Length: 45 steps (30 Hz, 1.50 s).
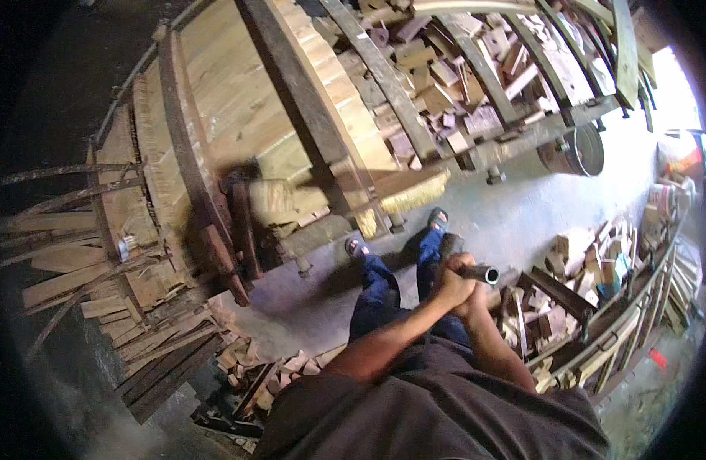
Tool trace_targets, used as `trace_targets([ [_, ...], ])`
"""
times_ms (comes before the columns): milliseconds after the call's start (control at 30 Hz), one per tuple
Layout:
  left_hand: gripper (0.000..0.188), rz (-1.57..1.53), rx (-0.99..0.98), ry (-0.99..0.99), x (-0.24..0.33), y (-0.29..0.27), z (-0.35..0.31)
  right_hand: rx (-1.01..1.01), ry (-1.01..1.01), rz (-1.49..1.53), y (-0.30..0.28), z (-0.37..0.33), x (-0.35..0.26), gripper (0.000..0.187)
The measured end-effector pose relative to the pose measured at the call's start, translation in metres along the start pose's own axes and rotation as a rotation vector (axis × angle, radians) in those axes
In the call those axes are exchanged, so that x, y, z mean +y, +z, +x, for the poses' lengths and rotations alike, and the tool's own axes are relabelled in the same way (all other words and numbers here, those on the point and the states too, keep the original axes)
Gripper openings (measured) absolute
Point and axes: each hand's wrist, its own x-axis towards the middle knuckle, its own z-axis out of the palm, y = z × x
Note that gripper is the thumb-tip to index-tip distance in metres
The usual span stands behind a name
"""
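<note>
Both hands are wrapped close together around a metal pipe [483,274], its hollow end pointing to the right. My left hand [447,287] and my right hand [470,301] overlap, so part of the grip is hidden. A dark blunt piece [450,244] shows just beyond my fingers; whether it joins the pipe I cannot tell. Ahead of me stands a long clamping rack with heavy dark bars [292,92] across a pale glued wood panel [249,115]. The pipe is held in front of my legs, apart from the rack.
Wood offcuts [445,77] fill the rack's right part. A metal bucket [583,153] stands beneath it. More scraps [556,318] lie in a long bin at my right, and loose boards [150,337] are stacked at left. My feet are on a grey floor [292,307].
</note>
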Motion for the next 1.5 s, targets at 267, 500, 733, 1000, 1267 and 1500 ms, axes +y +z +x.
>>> trace_targets([
  [267,0.016,0.01,-0.047,0.012,0.04,-0.096,-0.031,-0.521,0.232,0.081,0.041,0.09,0.058,0.032],
  [500,0.026,-0.782,0.45,-0.269,0.033,-0.202,-0.118,0.243,-0.1,-0.071,0.113,0.041,0.066,0.017],
  [733,0.035,-1.246,0.953,-0.621,-0.099,-0.274,-0.138,0.267,-0.437,-0.329,0.087,0.09,0.084,0.005],
  [1000,0.041,-1.657,0.997,-1.031,-0.246,-0.255,-0.096,0.2,-0.383,-0.084,0.099,0.044,0.067,0.006],
  [1267,0.053,-2.036,0.904,-0.915,-0.292,-0.208,-0.067,-0.05,-0.532,-0.472,0.117,0.012,0.056,0.013],
  [1500,0.038,-1.971,1.026,-0.764,-0.303,-0.196,-0.041,-0.027,-0.446,-0.483,0.113,0.03,0.048,0.005],
])
